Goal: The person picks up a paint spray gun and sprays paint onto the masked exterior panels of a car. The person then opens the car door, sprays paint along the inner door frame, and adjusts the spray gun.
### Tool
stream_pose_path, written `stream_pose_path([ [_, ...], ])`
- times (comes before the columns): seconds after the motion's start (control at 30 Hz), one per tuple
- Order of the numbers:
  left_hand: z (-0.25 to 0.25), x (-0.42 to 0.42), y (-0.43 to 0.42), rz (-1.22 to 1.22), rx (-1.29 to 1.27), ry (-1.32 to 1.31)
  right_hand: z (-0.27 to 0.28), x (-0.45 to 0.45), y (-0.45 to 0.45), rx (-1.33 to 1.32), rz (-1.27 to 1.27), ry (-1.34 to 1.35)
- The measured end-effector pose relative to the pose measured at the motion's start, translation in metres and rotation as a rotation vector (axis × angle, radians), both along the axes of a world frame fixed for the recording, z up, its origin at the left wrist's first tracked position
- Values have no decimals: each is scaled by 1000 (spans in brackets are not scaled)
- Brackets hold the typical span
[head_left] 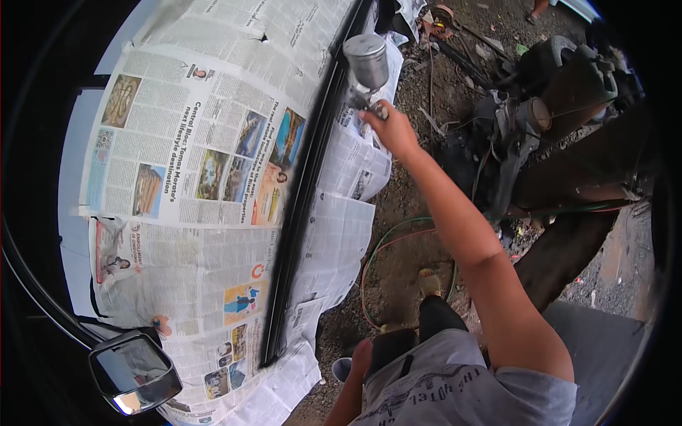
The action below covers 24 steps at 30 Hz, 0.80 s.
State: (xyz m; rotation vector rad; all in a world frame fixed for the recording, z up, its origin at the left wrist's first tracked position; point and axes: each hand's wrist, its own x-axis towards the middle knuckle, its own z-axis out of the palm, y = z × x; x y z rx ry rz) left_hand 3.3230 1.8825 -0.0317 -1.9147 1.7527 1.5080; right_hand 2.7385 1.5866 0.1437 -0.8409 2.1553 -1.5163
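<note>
My right hand point(389, 130) is closed round a spray gun point(364, 104) with a metal cup point(367, 60) on top. The gun is beside a long glossy black strip point(302, 192), near its upper part. Newspaper sheets point(192, 177) cover the surface on both sides of the strip. My left hand point(362, 355) hangs low near my body at the bottom; its fingers are too hidden to make out.
A side mirror point(135, 370) juts out at the lower left. Dark metal parts and containers point(579, 89) lie at the right. A green and red hose point(366, 273) loops over the ground near my feet. Part of another person point(534, 14) shows at the top.
</note>
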Motion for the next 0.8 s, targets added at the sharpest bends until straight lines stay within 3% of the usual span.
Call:
stream_pose_path([
  [0.17, 32, -27, -14, 4, 34, 17, 10, -58, -31, 0, -100, 117],
  [0.23, 19, -16, -12, 82, 123, 34, 15, -68, -36, 53, -123, 137],
  [0.4, 17, -2, 3, 71, 15, 48, 24, -52, -26, 123, -80, 113],
  [0.57, 19, 18, 15, -125, -173, 108, 15, 27, 16, 97, 23, 174],
  [0.8, -6, 91, 49, -523, -386, 111, 24, 217, 119, 144, 293, 79],
])
